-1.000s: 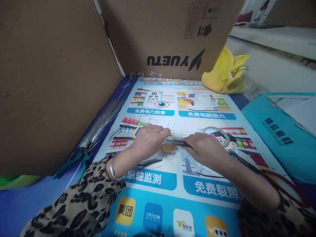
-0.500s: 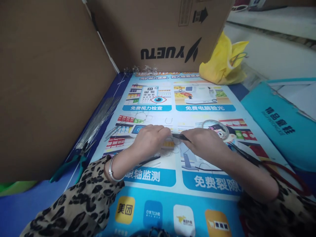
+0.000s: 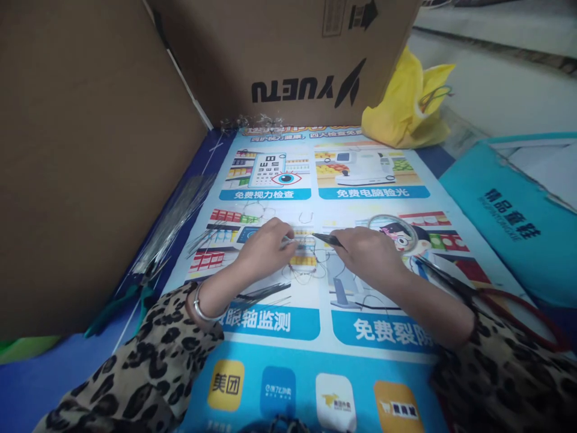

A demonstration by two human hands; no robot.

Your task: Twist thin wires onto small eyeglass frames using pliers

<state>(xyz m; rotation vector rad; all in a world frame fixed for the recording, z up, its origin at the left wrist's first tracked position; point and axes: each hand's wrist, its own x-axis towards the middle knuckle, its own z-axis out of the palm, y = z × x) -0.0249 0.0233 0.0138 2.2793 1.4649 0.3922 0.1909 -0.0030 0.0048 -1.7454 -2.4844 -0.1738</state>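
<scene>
Near the middle of the printed sheet [image 3: 288, 355], my left hand [image 3: 269, 249] is closed in a pinch on a thin wire [image 3: 303, 236] that sticks out to the right. My right hand [image 3: 372, 255] is wrapped round dark-tipped pliers [image 3: 328, 239]; their handles are hidden in the palm. The tips point left and lie at or close to the wire's end; contact cannot be made out. Just below, between the hands, rests a thin wire ring with small loops [image 3: 306, 276]. A small U-shaped wire [image 3: 306, 217] lies above.
Green-handled pliers [image 3: 146, 294] and a bundle of straight wires [image 3: 174, 222] lie at left. Scissors with red handles [image 3: 518, 294] are beside my right forearm. Cardboard [image 3: 288, 54] stands behind, with a yellow bag [image 3: 406, 120] and turquoise box [image 3: 509, 222] at right.
The hands have moved a little apart, with more of the wire and the plier tips showing between them. The view has shifted slightly.
</scene>
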